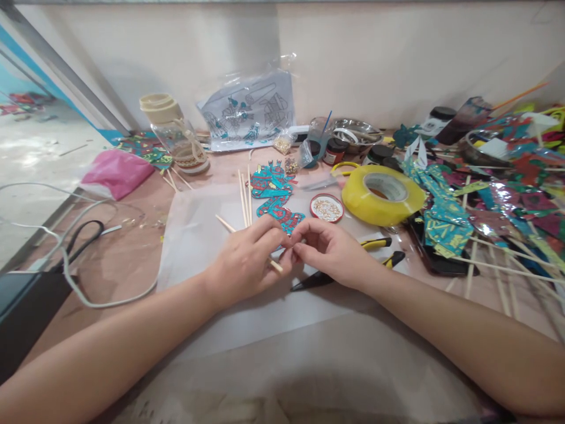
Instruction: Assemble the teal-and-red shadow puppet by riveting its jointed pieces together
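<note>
My left hand is closed around a thin wooden stick, whose other end pokes out below the fingers. Its fingertips meet those of my right hand, which is pinched at the lower end of a teal and red cut-out figure. What the right fingers hold is hidden or too small to name. The figure lies flat with small metal fasteners at its joints and more sticks along its left side. Black and yellow pliers lie partly under my right hand. A red-rimmed lid holds tiny fasteners.
A large yellow tape roll stands right of the lid. Cut-out figures on sticks pile over a dark phone-like slab. At the back are a bottle, a printed sheet and jars. A white cable loops at left.
</note>
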A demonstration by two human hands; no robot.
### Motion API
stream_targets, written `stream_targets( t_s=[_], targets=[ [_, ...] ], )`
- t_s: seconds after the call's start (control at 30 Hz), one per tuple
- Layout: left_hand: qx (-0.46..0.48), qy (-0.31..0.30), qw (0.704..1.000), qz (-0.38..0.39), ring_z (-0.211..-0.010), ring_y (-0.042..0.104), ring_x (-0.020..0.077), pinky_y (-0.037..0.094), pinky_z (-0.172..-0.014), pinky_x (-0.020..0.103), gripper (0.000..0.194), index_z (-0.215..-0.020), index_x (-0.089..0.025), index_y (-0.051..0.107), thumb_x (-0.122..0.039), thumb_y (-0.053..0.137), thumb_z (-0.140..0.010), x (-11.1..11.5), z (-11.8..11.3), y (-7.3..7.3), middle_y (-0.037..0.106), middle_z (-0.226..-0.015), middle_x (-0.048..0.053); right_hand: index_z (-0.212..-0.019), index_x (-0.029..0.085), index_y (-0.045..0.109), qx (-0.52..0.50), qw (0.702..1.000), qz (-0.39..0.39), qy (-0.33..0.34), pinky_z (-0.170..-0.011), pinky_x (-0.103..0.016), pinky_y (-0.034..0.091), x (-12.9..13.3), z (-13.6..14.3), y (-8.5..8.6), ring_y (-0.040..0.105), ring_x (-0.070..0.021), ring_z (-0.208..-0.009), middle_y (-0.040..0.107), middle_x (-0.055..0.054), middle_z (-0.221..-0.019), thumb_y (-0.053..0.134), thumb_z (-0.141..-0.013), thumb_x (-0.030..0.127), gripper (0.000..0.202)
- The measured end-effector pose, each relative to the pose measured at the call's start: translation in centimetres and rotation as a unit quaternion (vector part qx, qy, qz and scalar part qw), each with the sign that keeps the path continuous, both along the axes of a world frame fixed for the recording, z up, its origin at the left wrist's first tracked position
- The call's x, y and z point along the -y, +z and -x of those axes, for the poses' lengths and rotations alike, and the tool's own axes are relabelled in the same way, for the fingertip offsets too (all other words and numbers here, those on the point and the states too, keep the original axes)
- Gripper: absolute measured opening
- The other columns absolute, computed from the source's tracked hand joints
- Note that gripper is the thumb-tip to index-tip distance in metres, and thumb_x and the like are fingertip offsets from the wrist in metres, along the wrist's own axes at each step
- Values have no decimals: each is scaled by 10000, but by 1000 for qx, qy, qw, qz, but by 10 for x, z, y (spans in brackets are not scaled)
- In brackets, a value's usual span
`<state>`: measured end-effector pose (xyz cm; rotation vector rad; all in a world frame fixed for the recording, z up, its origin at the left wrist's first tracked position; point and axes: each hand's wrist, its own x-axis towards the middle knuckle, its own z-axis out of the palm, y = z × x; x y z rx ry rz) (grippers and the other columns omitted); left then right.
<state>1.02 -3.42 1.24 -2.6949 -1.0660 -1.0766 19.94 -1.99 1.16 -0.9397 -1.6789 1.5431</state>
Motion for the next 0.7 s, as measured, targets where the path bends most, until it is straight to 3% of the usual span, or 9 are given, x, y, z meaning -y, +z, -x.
stream_targets(
  t_s=[0.17, 0.37, 0.5, 0.7],
  targets=[
    [-15, 17, 999, -24, -783, 613, 134, 485, -620, 229, 102, -971, -202, 546, -243, 542, -878, 0, 1, 1, 603, -918, 30, -832, 194, 509, 35, 998, -49, -8, -608, -220, 430, 4, -2, 1, 537, -94, -647, 547, 39, -720, 542, -804, 153, 59],
    [-8, 22, 1000, 13, -816, 616, 160, 495, -636, 266, 132, -1006, -176, 509, -227, 478, -888, 0, 4, 2, 607, -977, 70, -812, 204, 498, 93, 991, -95, -22, -616, -239, 434, 7, -2, 7, 547, -113, -652, 572, 30, -701, 537, -797, 165, 57],
    [-15, -1, 1000, -19, -858, 631, 148, 503, -681, 247, 188, -1055, -194, 543, -253, 575, -880, 1, 4, -1, 635, -981, 47, -849, 204, 508, 63, 997, -35, -7, -617, -233, 443, 5, -2, 4, 569, -113, -659, 593, 26, -722, 547, -824, 218, 48],
    [-25, -11, 998, -60, -819, 640, 103, 496, -707, 198, 134, -988, -195, 578, -164, 620, -864, -1, 5, -3, 668, -938, 7, -844, 198, 491, 3, 999, 47, 18, -613, -214, 435, 3, -2, 4, 582, -102, -641, 628, 30, -682, 572, -831, 206, 82]
  ],
)
